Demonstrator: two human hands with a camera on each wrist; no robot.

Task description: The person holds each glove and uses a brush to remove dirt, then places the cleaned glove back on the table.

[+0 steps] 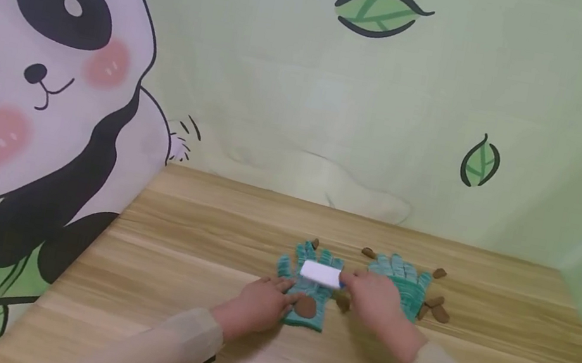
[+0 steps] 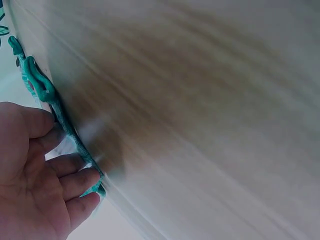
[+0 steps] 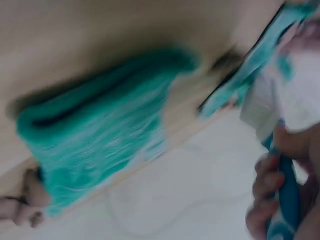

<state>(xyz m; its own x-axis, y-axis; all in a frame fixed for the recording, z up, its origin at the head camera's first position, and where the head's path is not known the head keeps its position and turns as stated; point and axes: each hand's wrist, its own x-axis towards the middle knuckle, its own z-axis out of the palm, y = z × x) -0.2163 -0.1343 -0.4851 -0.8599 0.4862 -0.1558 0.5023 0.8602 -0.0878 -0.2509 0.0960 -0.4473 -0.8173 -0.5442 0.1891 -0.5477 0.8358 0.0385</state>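
Observation:
A knitted teal glove [image 1: 312, 322] lies flat on the table with a round brown patch [image 1: 307, 306] near its cuff. My left hand [image 1: 260, 302] rests along its left edge, fingertips pressing on the fabric; in the left wrist view the fingers look loosely bent. With my right hand [image 1: 376, 300] I grip the blue handle [image 3: 286, 200] of what looks like a lint roller. Its white head [image 1: 320, 274] lies across the glove's palm. A second teal glove [image 3: 100, 155] lies to the right, partly behind my right hand in the head view.
Several brown flat pieces [image 1: 439, 312] are scattered on the wooden table [image 1: 191, 223] around the gloves, one beneath my right hand. A pale green backdrop [image 1: 259, 93] with a panda and leaves rises behind the table. Something small and dark shows beside the left sleeve.

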